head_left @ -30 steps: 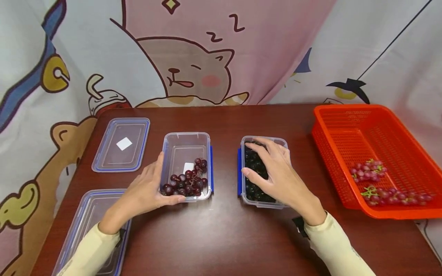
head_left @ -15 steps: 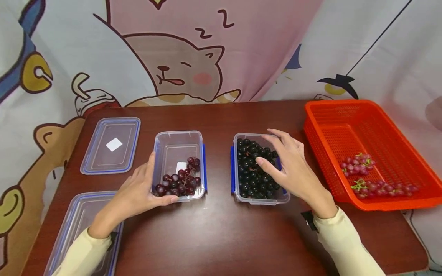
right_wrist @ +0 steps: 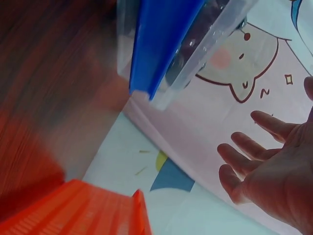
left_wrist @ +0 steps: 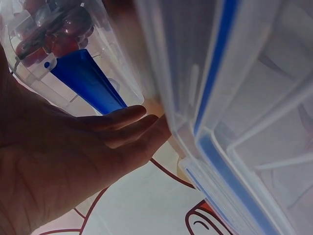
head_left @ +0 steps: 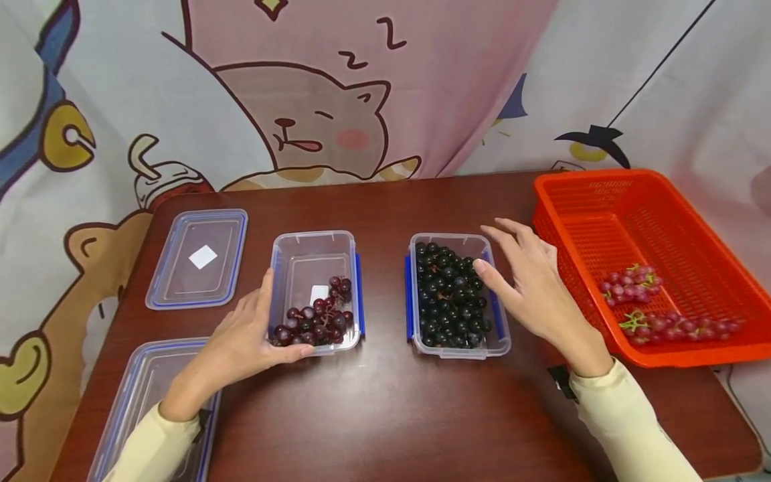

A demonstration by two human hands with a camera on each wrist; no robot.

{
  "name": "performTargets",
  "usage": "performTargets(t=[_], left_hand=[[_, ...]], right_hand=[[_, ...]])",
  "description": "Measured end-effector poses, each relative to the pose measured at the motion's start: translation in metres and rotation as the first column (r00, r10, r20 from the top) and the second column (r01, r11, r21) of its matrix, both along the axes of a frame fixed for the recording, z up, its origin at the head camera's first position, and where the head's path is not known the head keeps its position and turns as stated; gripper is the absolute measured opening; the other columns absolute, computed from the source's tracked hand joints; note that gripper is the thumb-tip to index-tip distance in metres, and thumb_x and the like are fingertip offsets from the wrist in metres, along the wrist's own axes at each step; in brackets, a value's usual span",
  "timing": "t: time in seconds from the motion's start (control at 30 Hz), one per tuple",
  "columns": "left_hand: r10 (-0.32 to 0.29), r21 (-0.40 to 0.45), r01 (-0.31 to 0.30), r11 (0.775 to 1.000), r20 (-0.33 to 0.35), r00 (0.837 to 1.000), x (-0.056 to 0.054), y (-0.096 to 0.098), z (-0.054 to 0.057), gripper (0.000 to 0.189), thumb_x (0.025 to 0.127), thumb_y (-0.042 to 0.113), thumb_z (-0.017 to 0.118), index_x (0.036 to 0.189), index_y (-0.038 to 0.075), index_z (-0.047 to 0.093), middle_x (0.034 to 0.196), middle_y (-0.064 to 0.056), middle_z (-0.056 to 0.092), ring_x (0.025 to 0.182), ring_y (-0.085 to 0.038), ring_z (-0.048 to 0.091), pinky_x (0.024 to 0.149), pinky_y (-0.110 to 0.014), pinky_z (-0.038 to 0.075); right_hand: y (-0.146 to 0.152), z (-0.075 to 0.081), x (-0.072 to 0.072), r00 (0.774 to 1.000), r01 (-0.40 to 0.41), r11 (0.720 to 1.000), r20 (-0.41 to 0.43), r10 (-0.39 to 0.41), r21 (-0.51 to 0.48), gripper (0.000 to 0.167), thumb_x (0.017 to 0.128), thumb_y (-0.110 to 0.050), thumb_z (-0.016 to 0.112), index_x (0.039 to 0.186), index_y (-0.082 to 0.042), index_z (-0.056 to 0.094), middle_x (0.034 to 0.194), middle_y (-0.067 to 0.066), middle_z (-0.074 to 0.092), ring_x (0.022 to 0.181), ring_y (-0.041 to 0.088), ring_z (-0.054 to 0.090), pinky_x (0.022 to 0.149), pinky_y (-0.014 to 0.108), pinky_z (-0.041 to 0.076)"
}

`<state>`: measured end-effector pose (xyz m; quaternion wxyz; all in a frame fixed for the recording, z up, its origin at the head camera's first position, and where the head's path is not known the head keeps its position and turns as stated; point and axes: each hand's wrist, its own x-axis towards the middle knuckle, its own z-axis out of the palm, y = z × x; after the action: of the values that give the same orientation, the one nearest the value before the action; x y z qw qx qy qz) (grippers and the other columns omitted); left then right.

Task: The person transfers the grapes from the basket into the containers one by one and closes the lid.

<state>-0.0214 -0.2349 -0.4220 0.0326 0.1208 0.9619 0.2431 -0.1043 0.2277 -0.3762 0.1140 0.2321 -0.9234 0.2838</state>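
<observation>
In the head view my left hand (head_left: 247, 329) rests against the left and front sides of a clear plastic food container (head_left: 313, 234). Its fingers lie straight along the wall and the thumb reaches along the front. Dark red grapes (head_left: 319, 321) fill the front part of that container, beside a white label. My right hand (head_left: 530, 281), fingers spread and holding nothing, is at the right side of a second clear container (head_left: 501, 345) full of black grapes (head_left: 452, 294). A blue latch (right_wrist: 161, 44) of this container shows in the right wrist view, apart from the hand.
A red plastic basket (head_left: 551, 201) with two bunches of pink-red grapes (head_left: 680, 328) stands on the right. Two clear lids with blue seals lie on the left, a smaller lid (head_left: 205, 231) behind a larger lid (head_left: 141, 395). A cartoon-print curtain (head_left: 470, 67) hangs behind the table (head_left: 385, 415).
My right hand has moved right, from over the black grapes to the container's right edge, uncovering them. The left hand stays at its container. The head view has shifted slightly.
</observation>
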Motion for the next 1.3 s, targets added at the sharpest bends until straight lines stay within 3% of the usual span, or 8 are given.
performTargets(t=[0.37,0.93,1.3], left_hand=[[0.015,-0.01,-0.014,1.0,0.019,1.0,0.001,0.0,0.0,0.151,0.078,0.071,0.089,0.173,-0.001,-0.003,0.162,-0.043,0.035,0.146,-0.059,0.041,0.109,-0.076,0.04],[0.006,-0.014,-0.006,1.0,0.009,1.0,0.001,-0.002,-0.002,0.151,0.078,0.07,0.089,0.172,-0.002,-0.003,0.159,-0.045,0.037,0.145,-0.059,0.043,0.109,-0.076,0.04],[0.019,-0.009,-0.019,1.0,0.023,1.0,0.002,-0.002,-0.001,0.151,0.078,0.072,0.089,0.173,-0.002,-0.003,0.16,-0.043,0.038,0.145,-0.058,0.043,0.109,-0.076,0.04]], right_hand=[[0.033,0.002,-0.01,0.997,0.08,0.997,0.015,-0.08,-0.001,0.062,0.108,-0.04,0.065,0.158,-0.006,0.054,0.164,0.026,0.04,0.15,0.046,0.035,0.109,0.077,0.02],[0.067,-0.003,-0.013,0.979,0.2,0.979,0.051,-0.198,-0.028,0.058,0.113,-0.034,0.058,0.159,0.001,0.05,0.165,0.031,0.036,0.147,0.055,0.032,0.108,0.081,0.019],[0.088,-0.008,-0.015,0.967,0.245,0.969,0.082,-0.242,-0.034,0.057,0.116,-0.032,0.052,0.162,0.001,0.046,0.164,0.032,0.035,0.147,0.058,0.031,0.115,0.083,0.012]])
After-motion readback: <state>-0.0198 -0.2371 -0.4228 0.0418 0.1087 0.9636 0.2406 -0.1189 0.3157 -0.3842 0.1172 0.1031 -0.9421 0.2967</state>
